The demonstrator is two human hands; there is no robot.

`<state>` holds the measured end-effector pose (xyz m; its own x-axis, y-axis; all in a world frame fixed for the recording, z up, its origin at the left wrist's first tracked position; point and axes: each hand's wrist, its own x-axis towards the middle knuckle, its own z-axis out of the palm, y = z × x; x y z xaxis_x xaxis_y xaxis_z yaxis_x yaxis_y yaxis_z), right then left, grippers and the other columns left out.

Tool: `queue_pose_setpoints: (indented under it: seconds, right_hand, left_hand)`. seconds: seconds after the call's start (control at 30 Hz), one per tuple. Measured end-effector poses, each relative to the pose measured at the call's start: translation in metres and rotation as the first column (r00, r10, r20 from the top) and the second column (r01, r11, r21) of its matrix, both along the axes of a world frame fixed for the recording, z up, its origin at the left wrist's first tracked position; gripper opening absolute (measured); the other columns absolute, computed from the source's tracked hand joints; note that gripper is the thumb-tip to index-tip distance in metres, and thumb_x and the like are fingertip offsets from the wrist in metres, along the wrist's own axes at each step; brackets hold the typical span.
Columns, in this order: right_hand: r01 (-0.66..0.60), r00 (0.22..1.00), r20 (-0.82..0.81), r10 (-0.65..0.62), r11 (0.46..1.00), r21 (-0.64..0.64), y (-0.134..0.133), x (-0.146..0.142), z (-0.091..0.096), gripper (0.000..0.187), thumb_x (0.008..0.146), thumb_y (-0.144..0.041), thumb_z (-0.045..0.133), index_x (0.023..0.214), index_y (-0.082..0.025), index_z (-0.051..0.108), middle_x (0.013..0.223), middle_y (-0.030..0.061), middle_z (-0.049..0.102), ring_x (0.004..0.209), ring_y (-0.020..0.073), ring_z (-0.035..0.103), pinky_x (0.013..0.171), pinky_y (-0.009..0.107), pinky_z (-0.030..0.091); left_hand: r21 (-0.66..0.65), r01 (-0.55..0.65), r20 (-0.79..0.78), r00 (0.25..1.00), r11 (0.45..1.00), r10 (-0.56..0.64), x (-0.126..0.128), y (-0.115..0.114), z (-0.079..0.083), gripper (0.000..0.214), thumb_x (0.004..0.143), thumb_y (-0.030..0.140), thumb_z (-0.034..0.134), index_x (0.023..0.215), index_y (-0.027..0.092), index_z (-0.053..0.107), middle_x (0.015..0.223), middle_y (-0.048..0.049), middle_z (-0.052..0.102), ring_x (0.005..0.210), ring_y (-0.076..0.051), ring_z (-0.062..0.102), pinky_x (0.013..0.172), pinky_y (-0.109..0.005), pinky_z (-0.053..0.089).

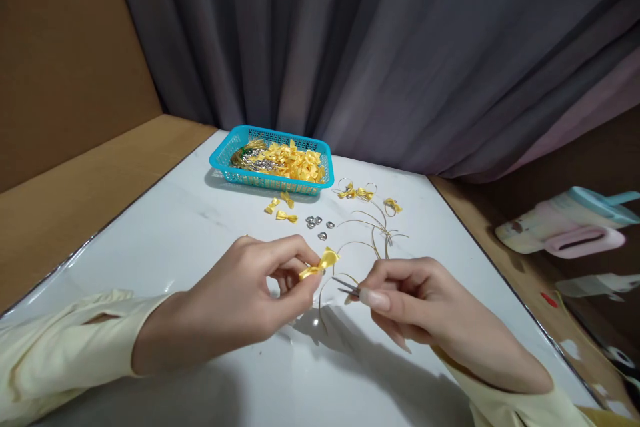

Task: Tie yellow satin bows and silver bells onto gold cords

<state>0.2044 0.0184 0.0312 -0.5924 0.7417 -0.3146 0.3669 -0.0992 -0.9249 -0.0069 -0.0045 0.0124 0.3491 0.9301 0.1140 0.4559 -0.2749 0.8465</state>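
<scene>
Bow [327,259]: in the head view, held up above the surface [165,227], near the middle; yellow, its ends sticking out past the fingers.
Left hand [245,290]: pinches the bow between thumb and fingers, probably so that the middle stays reachable from the right.
Right hand [425,303]: grips a slim metal tool [347,287], its two points slightly parted and aimed at the bow, likely for fine work; tweezers or snips, I cannot tell.
Thin cord [321,300]: curves down between the hands; whether it joins the bow is hard to tell.
Loose bows [287,217]: just in front of the blue basket [273,182], perhaps for easy reach, with small metal pieces [323,236] beside them.
Loose cords [373,219]: spread beyond the right hand, seemingly for easy picking.
Looped bows [364,194]: right of the basket, apparently grouped away from the loose ones.
</scene>
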Motion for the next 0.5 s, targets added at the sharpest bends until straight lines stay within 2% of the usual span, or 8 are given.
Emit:
queue_pose_setpoints:
  seconds: [0.07,0.23,0.5]
  right_hand:
    - [-0.003,1.000,-0.017,0.003,0.999,-0.051,0.0002,-0.0017,-0.0031,0.031,0.080,-0.041,0.060,0.070,-0.012,0.059,0.046,-0.0048,0.045,0.040,0.0033,0.028,0.038,0.018,0.018]
    - [0.038,0.999,-0.014,-0.038,0.999,-0.014,-0.0006,-0.0048,-0.0046,0.030,0.078,-0.040,0.063,0.067,-0.012,0.059,0.046,-0.0053,0.045,0.041,0.0028,0.029,0.038,0.018,0.018]
    - [0.051,0.999,0.010,-0.051,0.999,-0.016,-0.0002,-0.0067,-0.0018,0.031,0.076,-0.042,0.064,0.068,-0.012,0.059,0.045,-0.0051,0.046,0.039,0.0027,0.027,0.036,0.018,0.016]
  left_hand:
    - [0.044,0.000,-0.017,1.000,0.999,0.001,-0.0002,-0.0023,0.0003,0.010,0.082,0.026,0.052,0.078,0.019,0.058,0.061,0.0032,0.065,0.051,-0.009,0.056,0.053,-0.018,0.044]
    - [0.111,-0.034,-0.059,0.997,0.993,0.041,0.0009,-0.0056,0.0010,0.008,0.080,0.024,0.052,0.077,0.019,0.058,0.059,0.0035,0.064,0.049,-0.008,0.055,0.052,-0.017,0.045]
    - [0.110,-0.045,-0.065,0.996,0.993,0.053,0.0022,-0.0076,0.0033,0.009,0.079,0.023,0.053,0.074,0.019,0.060,0.060,0.0028,0.064,0.051,-0.009,0.055,0.053,-0.018,0.045]
